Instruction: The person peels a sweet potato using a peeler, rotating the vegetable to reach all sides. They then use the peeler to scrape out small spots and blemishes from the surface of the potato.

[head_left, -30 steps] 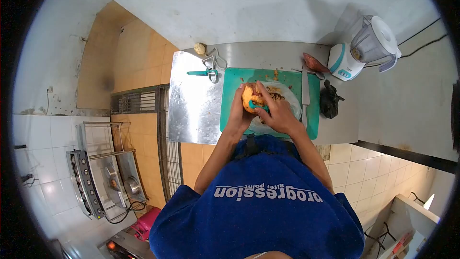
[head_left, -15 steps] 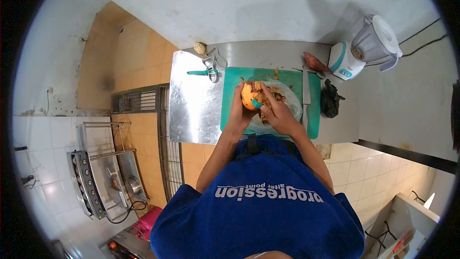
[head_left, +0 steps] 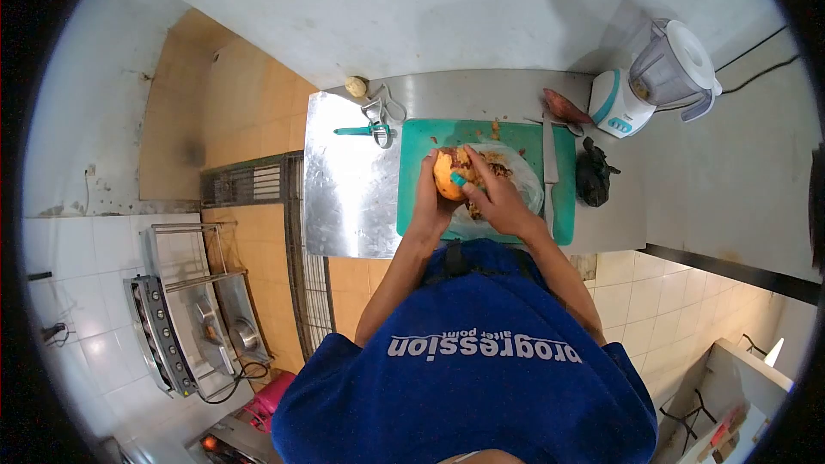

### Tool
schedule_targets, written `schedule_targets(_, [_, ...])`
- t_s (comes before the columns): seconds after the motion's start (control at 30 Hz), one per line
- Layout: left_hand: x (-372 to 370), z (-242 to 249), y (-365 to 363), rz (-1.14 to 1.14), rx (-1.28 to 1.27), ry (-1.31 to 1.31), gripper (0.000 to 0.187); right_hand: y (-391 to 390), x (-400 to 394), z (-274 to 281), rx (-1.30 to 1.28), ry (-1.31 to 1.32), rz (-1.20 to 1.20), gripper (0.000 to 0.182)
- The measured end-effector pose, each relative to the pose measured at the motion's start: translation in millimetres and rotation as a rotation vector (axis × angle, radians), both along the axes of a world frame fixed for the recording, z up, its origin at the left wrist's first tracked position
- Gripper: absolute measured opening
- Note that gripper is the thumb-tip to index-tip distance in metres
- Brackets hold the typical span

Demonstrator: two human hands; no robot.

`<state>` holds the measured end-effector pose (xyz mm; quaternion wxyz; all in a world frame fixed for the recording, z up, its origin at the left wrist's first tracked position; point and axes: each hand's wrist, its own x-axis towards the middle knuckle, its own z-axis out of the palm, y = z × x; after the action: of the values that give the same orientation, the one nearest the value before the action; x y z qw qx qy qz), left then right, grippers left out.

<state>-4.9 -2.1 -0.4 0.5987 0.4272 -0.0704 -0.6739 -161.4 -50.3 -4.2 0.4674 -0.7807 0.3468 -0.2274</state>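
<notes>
My left hand [head_left: 430, 200] is closed around a partly peeled sweet potato [head_left: 447, 174], orange where bare, with brownish-red skin still on part of it. In my right hand [head_left: 504, 204] is a small teal-handled tool [head_left: 459, 179], pressed against the sweet potato's side; its working end is hidden, so its exact kind does not show. Under both hands lies a clear plastic bag [head_left: 526, 182] with dark peelings [head_left: 497, 169] on it. Bag and hands are over the green cutting board [head_left: 416, 139]. A long knife [head_left: 550, 155] rests along the board's right side.
A teal-handled peeler [head_left: 365, 131] and a metal utensil [head_left: 378, 106] lie left of the board, near a pale round piece [head_left: 356, 86]. To the right are a reddish unpeeled root [head_left: 565, 106], a spoon [head_left: 574, 129], a black plastic bag [head_left: 595, 174] and a blender [head_left: 620, 105].
The teal-handled tool has shifted slightly upward against the sweet potato, and my right fingers have moved a little with it. My left hand keeps its hold; the view has shifted slightly.
</notes>
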Motion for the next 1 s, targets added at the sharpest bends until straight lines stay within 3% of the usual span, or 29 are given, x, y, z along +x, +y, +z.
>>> schedule_targets(0.2, [0.1, -0.9, 0.1, 0.002, 0.006, -0.038, 0.054, 7.5, 3.0, 2.3, -0.033, -0.013, 0.018, 0.081])
schedule_targets(0.4, [-3.3, -1.4, -5.0, 0.072, -0.095, -0.070, 0.051, 7.0, 6.8, 18.5, -0.107, 0.021, -0.034, 0.074])
schedule_targets(0.6, [-2.9, 5.2, -1.7, 0.089, -0.053, 0.020, 0.043, -1.4, 11.6, 10.6, 0.057, 0.097, -0.066, 0.069])
schedule_targets(0.67, [-0.8, 4.1, -0.9, 0.109, -0.065, 0.013, 0.043, 5.7, 15.5, -1.6, -0.093, 0.020, -0.080, 0.070])
schedule_targets(0.87, [-2.7, 3.5, -3.9, 0.186, -0.084, -0.002, 0.045, 17.8, 23.6, -4.0, -0.189, -0.065, -0.109, 0.068])
schedule_targets(1.0, [2.7, -8.4, -2.7, 0.114, -0.087, -0.005, 0.049, 5.9, 19.6, 9.0, -0.147, 0.074, -0.115, 0.065])
